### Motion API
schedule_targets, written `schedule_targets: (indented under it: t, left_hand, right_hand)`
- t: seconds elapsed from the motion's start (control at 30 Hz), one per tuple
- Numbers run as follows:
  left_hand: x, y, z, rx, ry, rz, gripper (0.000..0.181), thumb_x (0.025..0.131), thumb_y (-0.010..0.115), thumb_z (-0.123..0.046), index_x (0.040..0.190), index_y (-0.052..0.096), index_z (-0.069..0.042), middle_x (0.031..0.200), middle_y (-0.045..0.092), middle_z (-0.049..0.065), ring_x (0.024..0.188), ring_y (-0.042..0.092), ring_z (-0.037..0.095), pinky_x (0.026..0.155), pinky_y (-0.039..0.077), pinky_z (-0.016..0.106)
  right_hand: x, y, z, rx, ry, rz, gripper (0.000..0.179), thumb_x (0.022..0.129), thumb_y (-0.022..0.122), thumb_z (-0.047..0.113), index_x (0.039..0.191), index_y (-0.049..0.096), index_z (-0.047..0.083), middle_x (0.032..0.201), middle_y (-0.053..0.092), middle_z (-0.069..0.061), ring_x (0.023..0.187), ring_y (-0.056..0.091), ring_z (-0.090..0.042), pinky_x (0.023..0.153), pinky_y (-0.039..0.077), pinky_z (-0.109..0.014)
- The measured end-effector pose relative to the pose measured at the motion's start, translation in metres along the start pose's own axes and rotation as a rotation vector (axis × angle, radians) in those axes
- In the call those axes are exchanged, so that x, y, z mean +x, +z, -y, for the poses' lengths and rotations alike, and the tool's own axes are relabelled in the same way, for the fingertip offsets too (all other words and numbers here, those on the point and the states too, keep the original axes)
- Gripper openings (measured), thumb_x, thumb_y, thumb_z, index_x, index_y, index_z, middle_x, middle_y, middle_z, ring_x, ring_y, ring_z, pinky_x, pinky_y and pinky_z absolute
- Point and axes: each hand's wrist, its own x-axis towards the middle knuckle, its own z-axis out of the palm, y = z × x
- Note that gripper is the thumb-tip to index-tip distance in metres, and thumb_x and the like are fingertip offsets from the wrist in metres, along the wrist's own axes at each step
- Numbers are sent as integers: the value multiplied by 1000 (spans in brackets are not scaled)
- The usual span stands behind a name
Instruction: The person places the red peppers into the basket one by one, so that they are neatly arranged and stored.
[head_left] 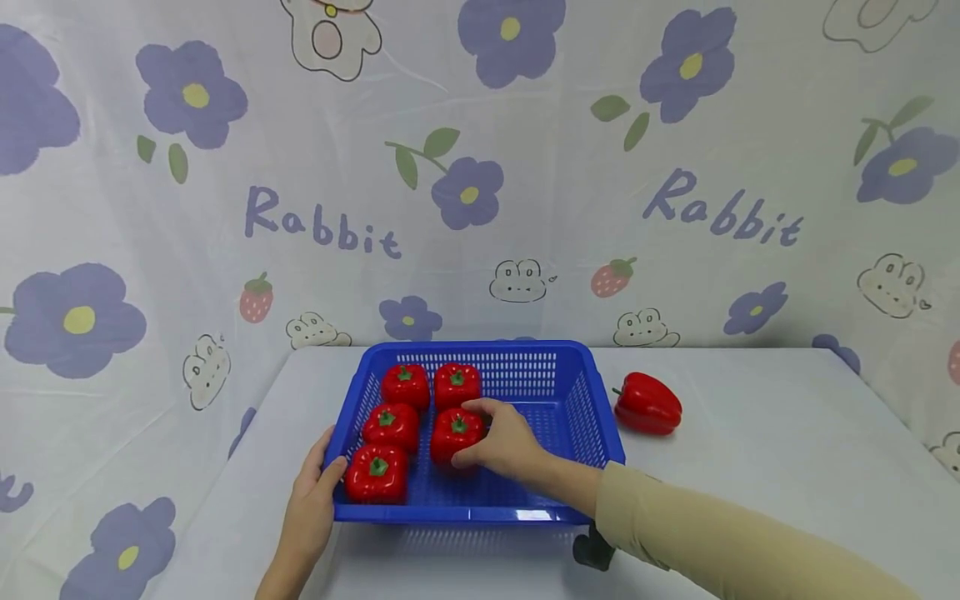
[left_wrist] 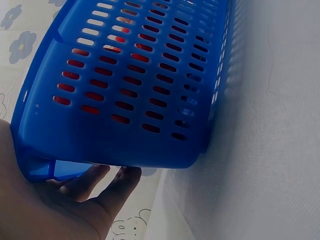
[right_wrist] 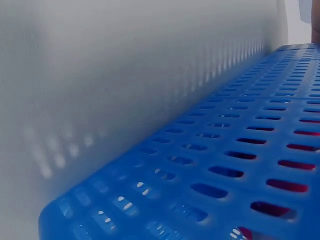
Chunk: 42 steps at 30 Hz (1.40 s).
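A blue perforated plastic basket [head_left: 525, 512] stands on the table with several red bell peppers inside. My right hand [head_left: 504, 442] reaches over its front rim and grips a red bell pepper [head_left: 453, 435] between thumb and fingers, in the second row beside the left column. My left hand [head_left: 309, 500] holds the basket's left rim, thumb over the top. From the left wrist view, fingers of the left hand [left_wrist: 95, 205] curl under the rim against the basket's side wall [left_wrist: 115, 140]. In the right wrist view only the basket's wall [right_wrist: 210, 165] shows, the right hand out of sight.
Another red bell pepper [head_left: 648, 404] lies on its side on the white table [head_left: 765, 467], right of the basket. Behind the table hangs a cloth [head_left: 555, 150] printed with flowers and rabbits. A small dark object [head_left: 592, 550] shows beneath the right forearm.
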Motion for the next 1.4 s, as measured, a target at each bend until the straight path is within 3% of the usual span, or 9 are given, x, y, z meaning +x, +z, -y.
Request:
schedule_targets:
  t: [0.2, 0.47, 1.2, 1.4]
  left_hand:
    - [0, 0, 0, -1, -12, 0, 58, 106, 39, -19, 157, 16, -3, 160, 18, 20, 145, 17, 40, 109, 24, 56]
    - [0, 2, -2, 2, -4, -4, 59, 106, 40, -22, 157, 17, -5, 160, 19, 17, 144, 19, 40, 109, 26, 56]
    - [2, 0, 0, 12, -52, 13, 59, 106, 38, -23, 157, 15, -3, 160, 18, 19, 145, 16, 40, 109, 23, 57]
    - [2, 1, 0, 25, -46, 10, 59, 106, 38, -22, 157, 15, -2, 160, 17, 21, 144, 16, 42, 109, 23, 59]
  right_hand:
    - [-1, 2, -1, 59, -8, -8, 68, 67, 88, 1, 129, 60, 6, 123, 60, -13, 111, 57, -34, 88, 53, -47]
    - [-1, 2, -2, 91, 25, -98, 72, 66, 90, 4, 129, 55, 2, 125, 58, -13, 112, 57, -32, 91, 52, -47]
    - [1, 3, -7, 55, -19, -42, 70, 68, 90, 8, 128, 56, 1, 116, 61, -12, 104, 61, -29, 89, 54, -42]
    - [0, 2, -5, 48, -26, -66, 68, 68, 90, 7, 127, 56, 1, 115, 61, -12, 104, 60, -30, 89, 53, -42]
